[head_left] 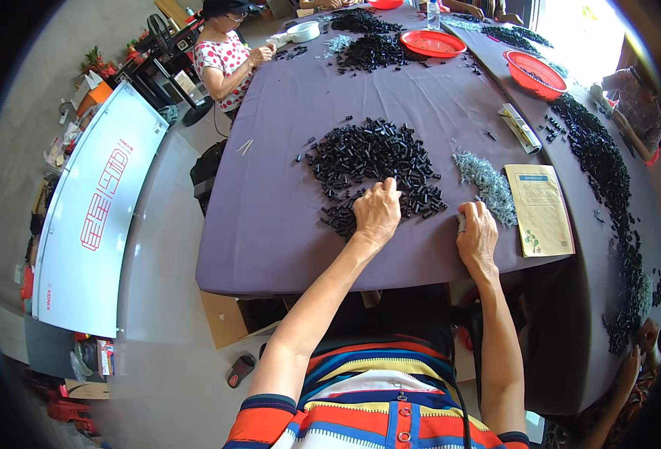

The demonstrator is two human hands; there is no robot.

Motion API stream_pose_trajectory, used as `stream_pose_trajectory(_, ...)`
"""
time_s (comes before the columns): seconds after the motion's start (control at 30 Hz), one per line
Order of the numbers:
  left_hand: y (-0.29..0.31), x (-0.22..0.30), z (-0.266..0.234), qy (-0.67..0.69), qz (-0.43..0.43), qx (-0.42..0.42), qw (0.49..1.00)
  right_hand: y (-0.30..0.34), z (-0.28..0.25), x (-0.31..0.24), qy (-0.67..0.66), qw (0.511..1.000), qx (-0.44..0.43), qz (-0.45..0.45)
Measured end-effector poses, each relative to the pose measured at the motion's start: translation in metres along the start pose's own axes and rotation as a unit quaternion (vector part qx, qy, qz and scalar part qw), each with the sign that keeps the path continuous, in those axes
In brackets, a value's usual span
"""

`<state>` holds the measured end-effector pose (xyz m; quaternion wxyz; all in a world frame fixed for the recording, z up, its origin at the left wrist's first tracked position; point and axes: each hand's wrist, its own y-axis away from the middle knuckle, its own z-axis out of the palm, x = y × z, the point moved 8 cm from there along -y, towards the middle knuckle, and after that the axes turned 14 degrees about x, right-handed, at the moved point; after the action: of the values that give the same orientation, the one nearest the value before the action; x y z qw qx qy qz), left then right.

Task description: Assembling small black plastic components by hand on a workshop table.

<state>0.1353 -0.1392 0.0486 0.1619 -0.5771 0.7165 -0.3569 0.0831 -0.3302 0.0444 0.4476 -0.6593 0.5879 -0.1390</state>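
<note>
Table point(263, 217): purple-grey, head view;
Black parts point(368, 150): mid-table, large loose heap apparently left; amount done unclear;
Left hand point(377, 213): fingers bent over heap's near edge; grip cannot be told;
Right hand point(478, 238): fingers curled beside clear bits point(489, 183); contents unclear;
Nearby: yellow booklet point(541, 209) hems bits in rightward; red tray point(433, 43) beyond

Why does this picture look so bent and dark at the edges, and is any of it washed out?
In the head view, the fisheye lens bows the white panel and leaves a dark rim; also in the head view, glare washes out the upper right, while the black pieces and left hand look fairly clear.
</note>
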Motion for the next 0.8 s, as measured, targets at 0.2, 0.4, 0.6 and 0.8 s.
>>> stream_pose_trajectory(0.2,0.005,-0.036,-0.006,0.018,-0.052,-0.016,0.998,0.0,0.0,0.0,0.0,1.0,0.004,-0.005)
stream_pose_trajectory(0.4,0.013,-0.065,-0.023,0.009,-0.056,0.004,0.998,0.0,-0.001,0.0,0.001,1.0,0.005,-0.005)
stream_pose_trajectory(0.6,0.022,-0.082,-0.04,0.026,-0.018,0.052,0.998,0.0,-0.002,-0.001,-0.002,1.0,0.001,-0.004)
stream_pose_trajectory(0.8,0.024,-0.09,-0.053,0.056,-0.037,0.082,0.994,0.0,-0.001,-0.001,-0.006,1.0,0.001,-0.002)
